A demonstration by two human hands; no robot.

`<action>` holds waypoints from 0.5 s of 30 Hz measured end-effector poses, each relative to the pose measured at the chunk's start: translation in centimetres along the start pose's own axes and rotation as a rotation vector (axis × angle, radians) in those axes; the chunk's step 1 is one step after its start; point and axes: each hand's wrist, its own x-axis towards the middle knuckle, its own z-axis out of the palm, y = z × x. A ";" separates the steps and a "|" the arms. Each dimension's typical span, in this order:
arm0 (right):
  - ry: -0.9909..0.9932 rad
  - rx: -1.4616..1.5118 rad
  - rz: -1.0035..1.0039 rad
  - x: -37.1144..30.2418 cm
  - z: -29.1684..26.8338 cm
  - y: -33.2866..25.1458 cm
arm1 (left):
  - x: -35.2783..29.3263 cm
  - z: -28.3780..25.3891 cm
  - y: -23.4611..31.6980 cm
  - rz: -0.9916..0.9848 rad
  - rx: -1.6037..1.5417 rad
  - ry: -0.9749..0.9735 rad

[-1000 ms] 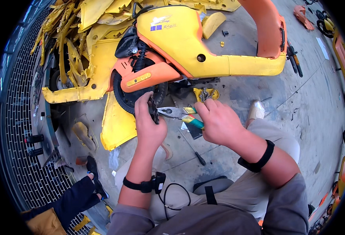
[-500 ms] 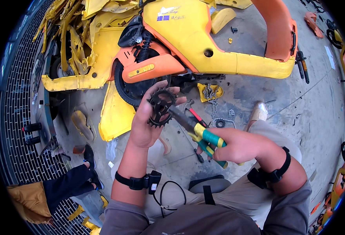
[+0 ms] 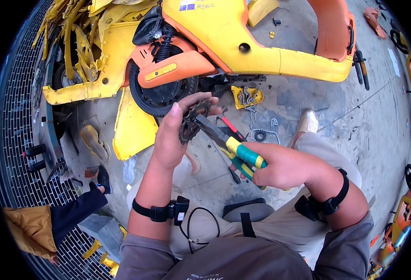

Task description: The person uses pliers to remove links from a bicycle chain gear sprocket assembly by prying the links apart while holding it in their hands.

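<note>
My left hand (image 3: 169, 135) is closed round the rim of a black toothed sprocket (image 3: 187, 127), held tilted in front of me. In my right hand (image 3: 285, 164) is a pair of pliers (image 3: 245, 155) with green and yellow handles. The plier jaws reach the middle of the sprocket; whether they grip it, I cannot tell. Beyond my hands, a yellow and orange scooter (image 3: 215, 35) lies with its black wheel (image 3: 161, 93) near my left fingers. A red-handled hammer (image 3: 233, 128) rests on the floor behind the pliers.
A yellow part holding a chain (image 3: 247, 97) and a small dark ring (image 3: 260, 136) lie on the concrete. Broken yellow panels (image 3: 89, 51) are piled at the far left. A person in dark trousers (image 3: 77, 212) is at the lower left. More scooters (image 3: 404, 224) line the right edge.
The sprocket has turned from nearly face-on to a steeper tilt in my left hand. My right hand and the pliers have shifted slightly left and up. The whole view has shifted a little.
</note>
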 end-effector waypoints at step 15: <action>-0.035 0.129 0.054 0.4 -0.3 0.6 | -0.1 -1.1 -0.3 0.053 0.253 -0.050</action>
